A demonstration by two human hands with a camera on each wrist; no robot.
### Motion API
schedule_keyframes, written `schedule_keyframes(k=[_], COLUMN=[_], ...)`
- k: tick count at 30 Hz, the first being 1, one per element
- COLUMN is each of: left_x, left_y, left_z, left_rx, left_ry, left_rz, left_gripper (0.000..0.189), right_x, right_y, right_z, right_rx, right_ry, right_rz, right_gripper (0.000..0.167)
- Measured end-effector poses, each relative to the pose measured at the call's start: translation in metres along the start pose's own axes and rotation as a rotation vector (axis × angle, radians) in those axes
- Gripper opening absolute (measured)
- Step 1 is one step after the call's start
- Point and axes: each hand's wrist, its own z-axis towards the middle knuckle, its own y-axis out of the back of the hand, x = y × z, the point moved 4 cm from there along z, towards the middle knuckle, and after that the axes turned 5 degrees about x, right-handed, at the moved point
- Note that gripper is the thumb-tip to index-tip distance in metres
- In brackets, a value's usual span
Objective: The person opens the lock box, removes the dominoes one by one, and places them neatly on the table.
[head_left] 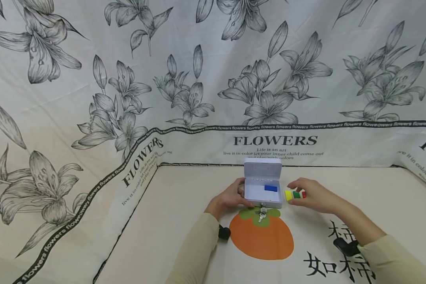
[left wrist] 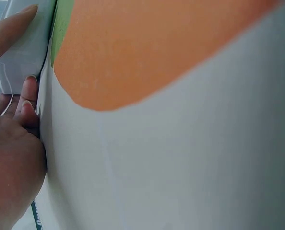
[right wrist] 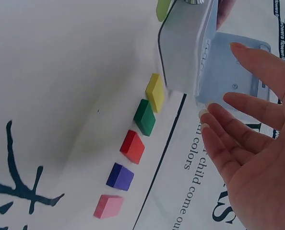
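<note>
A small pale lock box (head_left: 252, 194) stands with its lid (head_left: 262, 170) raised, a blue block (head_left: 271, 188) lying inside. Keys (head_left: 262, 215) hang from the latch at its front. My left hand (head_left: 230, 195) holds the box's left end, thumb on the front and other fingers around the side. To the right of the box, my right hand (head_left: 316, 194) hovers with fingers spread and nothing held. Below it a row of blocks runs from the box: yellow (right wrist: 155, 92), green (right wrist: 145, 117), red (right wrist: 132, 146), purple (right wrist: 119, 177) and pink (right wrist: 108, 206). The hand hides the last two in the head view.
The white table cover (head_left: 156, 221) bears a printed orange persimmon (head_left: 262, 240) before the box and black characters (head_left: 337, 265) at right. A flower-printed cloth (head_left: 184, 146) rises behind and at the sides. Black straps (head_left: 346, 246) sit at the wrists.
</note>
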Motion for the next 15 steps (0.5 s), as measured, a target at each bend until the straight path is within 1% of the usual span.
schedule_keyframes(k=[7, 11, 15], left_x=[0.000, -0.001, 0.000], left_y=[0.001, 0.000, 0.000], left_z=[0.000, 0.000, 0.000], left_rx=[-0.007, -0.010, -0.007], left_ry=[-0.003, 0.001, 0.003], left_rz=[-0.005, -0.018, -0.020], left_gripper=[0.101, 0.100, 0.100], right_x=[0.013, 0.018, 0.020], right_y=[-0.008, -0.014, -0.020], right_z=[0.018, 0.028, 0.038], right_rx=[0.005, 0.019, 0.014], right_ry=[0.045, 0.069, 0.093], right_rz=[0.027, 0.017, -0.006], right_gripper=[0.049, 0.050, 0.044])
